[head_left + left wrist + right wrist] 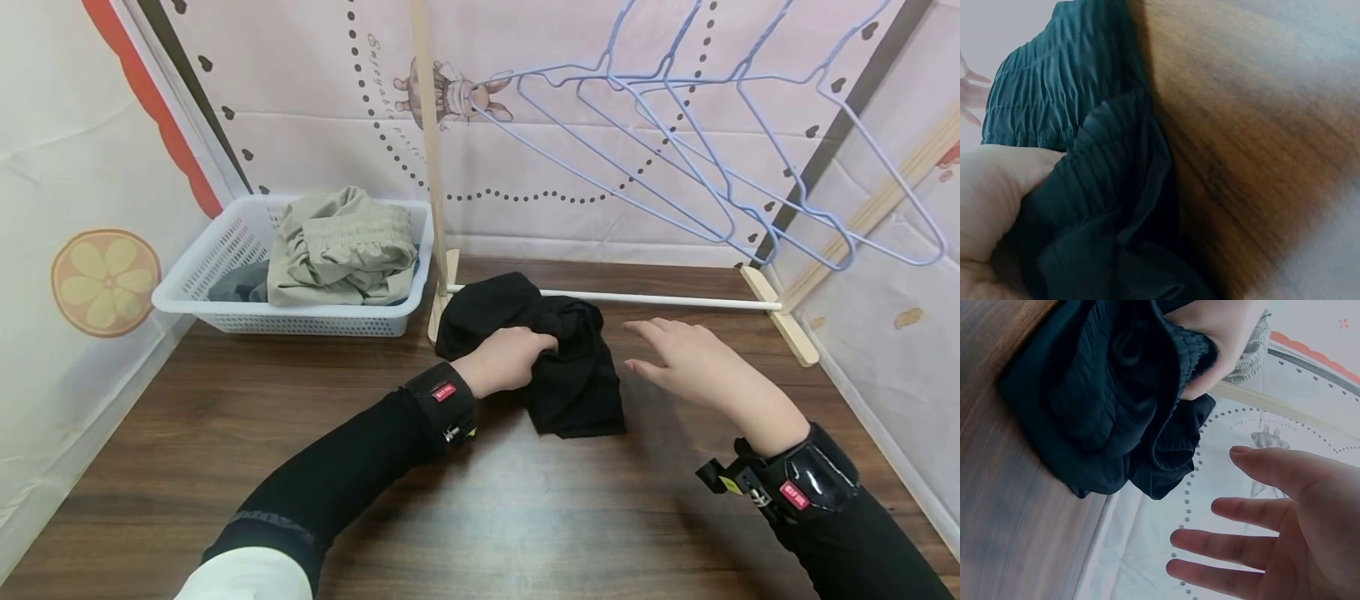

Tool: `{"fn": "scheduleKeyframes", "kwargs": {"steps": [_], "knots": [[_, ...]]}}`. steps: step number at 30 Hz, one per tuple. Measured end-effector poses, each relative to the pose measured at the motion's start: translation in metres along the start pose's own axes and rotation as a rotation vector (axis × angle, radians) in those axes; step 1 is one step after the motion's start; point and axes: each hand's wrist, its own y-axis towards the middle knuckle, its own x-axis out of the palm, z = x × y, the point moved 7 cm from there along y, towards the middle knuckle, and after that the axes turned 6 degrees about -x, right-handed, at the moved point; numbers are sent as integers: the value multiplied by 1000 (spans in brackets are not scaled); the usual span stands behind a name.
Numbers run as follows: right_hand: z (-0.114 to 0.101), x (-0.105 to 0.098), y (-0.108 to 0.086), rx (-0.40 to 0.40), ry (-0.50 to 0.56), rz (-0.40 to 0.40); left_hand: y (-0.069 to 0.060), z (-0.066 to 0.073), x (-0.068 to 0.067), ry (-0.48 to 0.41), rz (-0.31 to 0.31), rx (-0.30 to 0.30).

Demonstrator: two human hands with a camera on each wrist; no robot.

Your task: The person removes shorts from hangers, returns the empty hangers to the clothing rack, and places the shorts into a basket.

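Crumpled black elastic-waist pants (pixel 577 392) lie on the wooden tabletop, near the left foot of the hanger rack. My left hand (pixel 506 358) grips them at the waistband; in the left wrist view the gathered elastic (pixel 1041 81) bunches beside the thumb, and the other fingers are partly hidden by the cloth. To the right of the pants, my right hand (pixel 693 367) hovers above the table with nothing in it. Its fingers (pixel 1225 545) are spread and fairly straight in the right wrist view, apart from the fabric.
A white plastic basket (pixel 300 319) at the back left holds a beige garment (pixel 348 246) and a dark grey one (pixel 242 283). Several blue hangers (pixel 720 237) hang above on the right. The rack's white lower bar (pixel 660 297) runs along the back.
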Motion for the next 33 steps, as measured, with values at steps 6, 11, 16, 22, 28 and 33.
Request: {"fn": "scheduleKeyframes", "kwargs": {"steps": [6, 11, 16, 22, 28, 33], "knots": [[-1, -3, -2, -8, 4, 8, -5, -5, -15, 10, 98, -7], [-1, -5, -4, -10, 5, 16, -10, -11, -27, 47, 159, -26], [-1, -6, -5, -2, 3, 13, -15, -13, -41, 109, 231, -21], [-2, -8, -7, -3, 4, 19, -23, -16, -55, 156, 306, -20], [-2, -8, -7, -3, 2, 19, -34, -18, -73, 166, 394, -6], [-4, -8, -8, 5, 6, 11, -45, -20, -90, 161, 479, 19]]}}
